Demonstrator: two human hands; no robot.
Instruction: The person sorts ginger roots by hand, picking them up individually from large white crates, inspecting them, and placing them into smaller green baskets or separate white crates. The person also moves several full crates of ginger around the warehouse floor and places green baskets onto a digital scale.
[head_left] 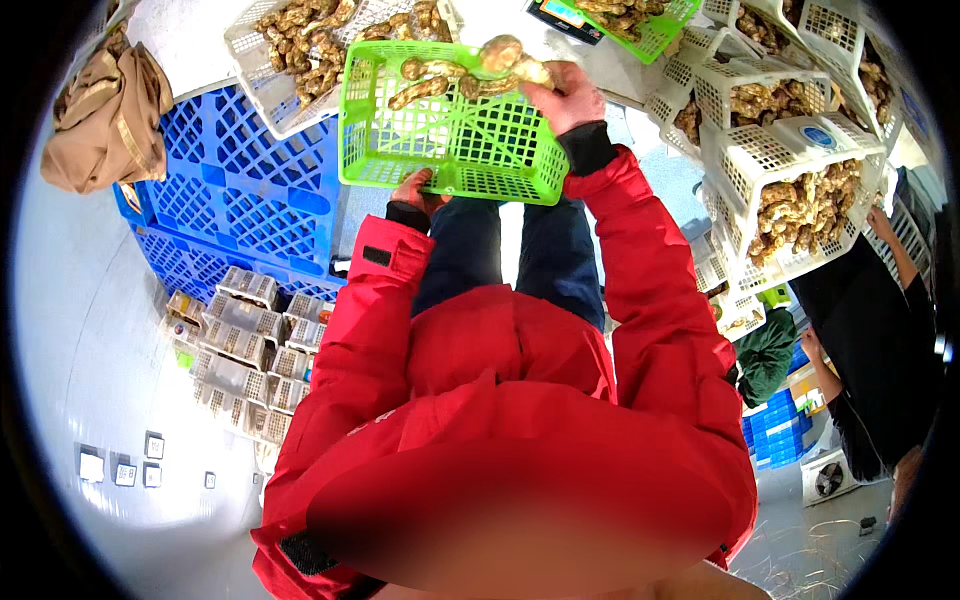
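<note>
A green plastic basket [455, 180] with slotted walls is tilted in front of me, its near wall against my left hand [420, 190]. The left fingers are closed on that wall from the outside, partly hidden behind it. Over the basket's far right part, my right hand [570, 97] grips a mushroom [502, 54] by its stem, the pale cap pointing left. Several more brown and cream mushrooms [420, 92] lie at the far side of the basket.
White crates of mushrooms [300, 50] stand beyond on the left, with more crates [740, 190] stacked at the right. Another green basket [655, 35] sits near a scale [565, 20]. Blue pallets [250, 200] and a brown cloth [110, 120] are at left; a person in black [860, 330] is at right.
</note>
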